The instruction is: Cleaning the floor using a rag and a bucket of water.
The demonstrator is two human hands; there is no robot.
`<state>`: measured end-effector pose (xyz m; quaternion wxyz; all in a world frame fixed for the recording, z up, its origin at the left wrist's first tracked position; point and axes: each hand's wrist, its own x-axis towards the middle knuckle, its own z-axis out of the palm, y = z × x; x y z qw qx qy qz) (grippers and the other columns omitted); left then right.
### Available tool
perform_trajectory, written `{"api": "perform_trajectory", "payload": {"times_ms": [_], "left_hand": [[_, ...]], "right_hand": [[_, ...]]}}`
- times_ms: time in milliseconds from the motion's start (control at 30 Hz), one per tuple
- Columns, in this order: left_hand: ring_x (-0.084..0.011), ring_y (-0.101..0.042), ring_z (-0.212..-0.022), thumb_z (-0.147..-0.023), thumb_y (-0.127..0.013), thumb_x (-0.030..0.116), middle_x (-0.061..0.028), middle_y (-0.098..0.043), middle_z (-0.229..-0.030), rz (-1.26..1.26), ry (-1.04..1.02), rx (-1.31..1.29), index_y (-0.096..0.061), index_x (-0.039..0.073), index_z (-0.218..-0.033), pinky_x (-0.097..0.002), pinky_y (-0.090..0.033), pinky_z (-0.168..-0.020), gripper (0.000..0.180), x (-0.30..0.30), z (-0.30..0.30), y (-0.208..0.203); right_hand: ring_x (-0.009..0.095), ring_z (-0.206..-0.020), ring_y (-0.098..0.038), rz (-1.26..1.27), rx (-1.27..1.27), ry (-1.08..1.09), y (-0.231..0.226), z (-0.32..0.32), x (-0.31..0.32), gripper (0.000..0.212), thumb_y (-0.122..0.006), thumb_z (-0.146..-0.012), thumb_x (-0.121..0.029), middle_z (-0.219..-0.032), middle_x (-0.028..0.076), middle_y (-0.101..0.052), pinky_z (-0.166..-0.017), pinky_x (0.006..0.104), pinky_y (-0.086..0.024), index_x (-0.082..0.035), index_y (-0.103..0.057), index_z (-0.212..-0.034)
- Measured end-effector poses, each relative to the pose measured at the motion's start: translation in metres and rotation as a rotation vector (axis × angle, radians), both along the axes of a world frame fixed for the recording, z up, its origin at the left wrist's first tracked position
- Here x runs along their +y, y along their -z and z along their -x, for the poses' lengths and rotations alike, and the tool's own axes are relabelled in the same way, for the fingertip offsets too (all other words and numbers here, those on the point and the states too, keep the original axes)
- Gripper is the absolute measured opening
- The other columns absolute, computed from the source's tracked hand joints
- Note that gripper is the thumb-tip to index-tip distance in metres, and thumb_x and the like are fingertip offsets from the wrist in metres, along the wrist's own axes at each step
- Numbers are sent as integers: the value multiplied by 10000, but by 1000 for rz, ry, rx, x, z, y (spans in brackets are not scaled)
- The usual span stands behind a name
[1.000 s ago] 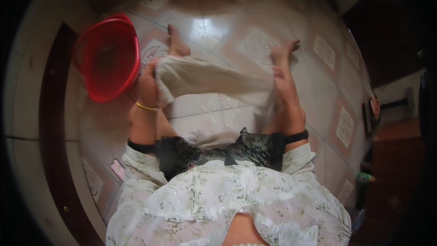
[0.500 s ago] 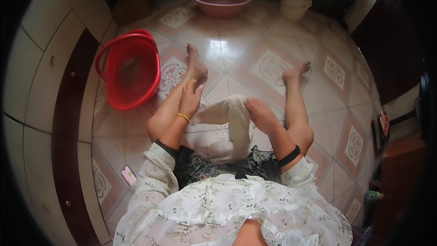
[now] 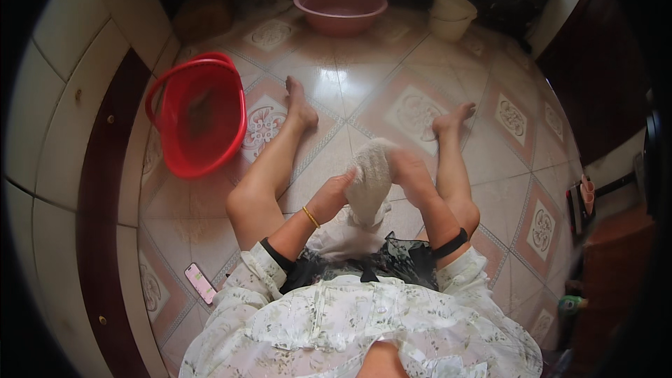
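Note:
An off-white cloth (image 3: 371, 178) hangs between my hands above the floor, bunched at the top. Its lower part drops toward my lap, paler and blurred there. My left hand (image 3: 332, 197), with a gold bracelet at the wrist, grips the cloth's left side, thumb up along it. On the other side my right hand (image 3: 413, 173) has its fingers closed on the cloth's upper edge; motion smears them somewhat. My bare legs stretch forward to either side of the cloth.
A red basket with a handle (image 3: 203, 115) stands at the left. Farther off are a pink basin (image 3: 341, 10) and a cream bucket (image 3: 451, 15). A phone (image 3: 201, 283) lies on the tiled floor (image 3: 336, 147) at my left. Cabinets (image 3: 52, 140) line the left side.
My left hand has gone from open beside the cloth, near my left shin, to gripping it, moving right and nearer. The cloth has changed from a spread loop to a narrower bunch.

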<state>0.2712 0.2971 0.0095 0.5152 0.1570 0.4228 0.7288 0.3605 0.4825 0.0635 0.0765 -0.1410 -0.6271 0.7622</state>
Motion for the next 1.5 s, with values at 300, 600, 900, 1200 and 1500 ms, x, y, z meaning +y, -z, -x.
{"api": "perform_trajectory", "payload": {"times_ms": [300, 600, 900, 1200, 1500], "left_hand": [[-182, -615, -1024, -952, -530, 197, -50, -628, -1117, 26, -84, 58, -559, 51, -1184, -369, -510, -878, 275, -30, 34, -49], [-153, -594, -940, -885, -612, 129, -27, -579, -1086, 348, 90, 390, -456, 105, -1281, -341, -517, -798, 426, -34, 35, -88], [-208, -621, -899, -878, -631, 167, -82, -610, -1016, 661, 27, 670, -531, 43, -1194, -342, -542, -682, 354, -69, 79, -83], [-129, -625, -746, -881, -594, 138, -16, -651, -845, 283, -375, 761, -682, 108, -955, -322, -515, -581, 119, -43, 171, -168], [-77, -592, -896, -923, -515, 32, 6, -649, -1012, -82, -659, 934, -673, 106, -1065, -237, -505, -750, 225, -39, 112, -234]], "right_hand": [[114, -824, -567, -205, 112, 72, -36, -13, 28, 310, -451, -983, -282, -915, 27, -611, -762, 281, -471, -14, -593, -1047], [115, -907, -568, -235, -91, -291, -4, -30, 32, 297, -592, -898, -209, -996, 33, -610, -741, 259, -479, -43, -577, -1145], [133, -649, -570, -345, -166, 26, 0, -45, 105, 209, -556, -914, -236, -774, 21, -601, -557, 299, -493, -38, -624, -916], [169, -696, -583, -724, -61, 388, -98, 28, 143, 452, -676, -828, -218, -832, 72, -601, -599, 347, -506, -92, -465, -1207], [80, -849, -554, -410, 577, 122, -170, -21, 135, 350, -640, -838, -32, -907, 7, -575, -778, 225, -489, -71, -543, -1172]]}}
